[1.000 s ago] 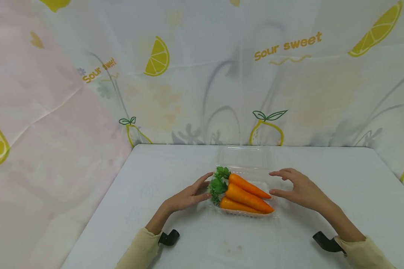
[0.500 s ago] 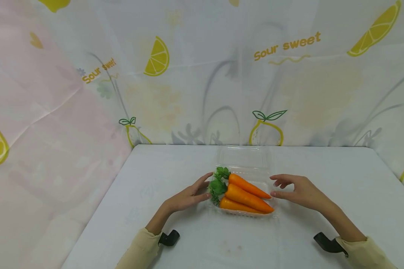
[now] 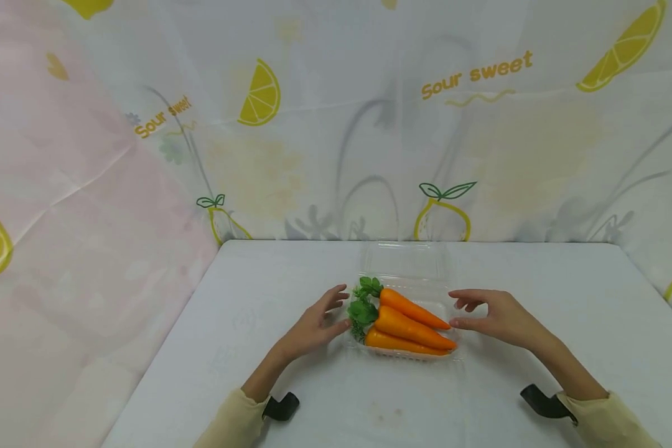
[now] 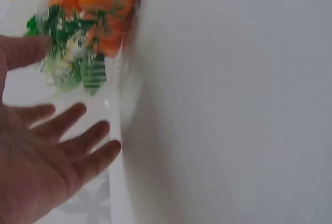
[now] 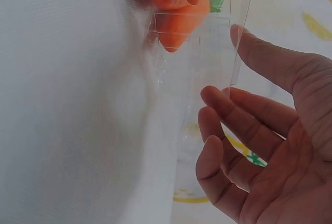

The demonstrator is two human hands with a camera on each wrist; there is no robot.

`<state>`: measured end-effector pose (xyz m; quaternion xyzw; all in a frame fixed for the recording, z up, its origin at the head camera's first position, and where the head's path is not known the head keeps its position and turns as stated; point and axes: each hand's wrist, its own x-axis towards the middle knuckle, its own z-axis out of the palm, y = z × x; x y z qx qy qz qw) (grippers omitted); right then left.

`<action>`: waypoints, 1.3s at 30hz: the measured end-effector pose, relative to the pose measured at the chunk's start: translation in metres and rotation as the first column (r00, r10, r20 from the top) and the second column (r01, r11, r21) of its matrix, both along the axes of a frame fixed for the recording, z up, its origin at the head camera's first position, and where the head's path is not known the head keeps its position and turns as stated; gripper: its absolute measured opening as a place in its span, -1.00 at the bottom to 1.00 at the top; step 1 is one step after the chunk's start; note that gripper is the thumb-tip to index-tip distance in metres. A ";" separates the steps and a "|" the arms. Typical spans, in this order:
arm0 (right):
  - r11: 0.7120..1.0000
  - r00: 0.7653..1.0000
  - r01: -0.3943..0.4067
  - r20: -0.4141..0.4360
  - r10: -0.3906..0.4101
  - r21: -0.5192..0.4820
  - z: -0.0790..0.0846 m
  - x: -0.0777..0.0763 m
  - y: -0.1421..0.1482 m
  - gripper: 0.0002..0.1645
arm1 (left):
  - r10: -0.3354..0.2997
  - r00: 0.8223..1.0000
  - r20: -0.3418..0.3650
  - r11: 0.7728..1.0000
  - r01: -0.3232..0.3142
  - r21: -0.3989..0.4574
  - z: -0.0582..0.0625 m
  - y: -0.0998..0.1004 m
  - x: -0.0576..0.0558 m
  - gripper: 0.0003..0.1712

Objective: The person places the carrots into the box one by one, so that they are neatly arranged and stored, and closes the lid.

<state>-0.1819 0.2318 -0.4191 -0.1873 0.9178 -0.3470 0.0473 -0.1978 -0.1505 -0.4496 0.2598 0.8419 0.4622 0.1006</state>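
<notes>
Three orange carrots (image 3: 410,328) with green leafy tops (image 3: 363,311) lie side by side in a clear plastic clamshell box (image 3: 406,356). Its see-through lid (image 3: 403,260) is folded back, away from me. At the leafy end, my left hand (image 3: 309,328) is spread beside the box; the left wrist view (image 4: 46,162) shows its fingers apart and holding nothing. By the carrot tips, my right hand (image 3: 504,320) has its thumb at the box's edge and its other fingers loosely bent. Whether that thumb touches the plastic (image 5: 194,63), I cannot tell.
A white-covered table (image 3: 257,286) carries the box around its middle. Behind it hangs a curtain (image 3: 336,143) printed with lemons and lettering. Black curved mounts (image 3: 282,406) sit at both wrists, by the pale sleeves.
My left hand's fingers have drawn slightly back and bent away from the box's leafy end. The right hand's fingers dipped and bent a little more earlier. Box and carrots stay in place.
</notes>
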 end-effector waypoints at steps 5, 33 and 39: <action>1.000 1.000 0.005 0.004 -0.005 0.003 0.002 0.001 -0.001 -0.27 | 0.132 0.959 -0.253 0.990 -0.140 -0.016 0.004 0.006 0.009 -0.47; 1.000 1.000 -0.004 -0.018 0.004 0.004 -0.001 0.000 0.002 -0.27 | -0.251 0.779 -0.574 0.806 -0.161 -0.570 0.009 0.020 0.029 -0.54; 1.000 1.000 -0.003 -0.022 0.003 -0.007 -0.003 0.000 0.003 -0.27 | -0.233 0.774 -0.588 0.799 -0.192 -0.569 0.010 0.023 0.029 -0.52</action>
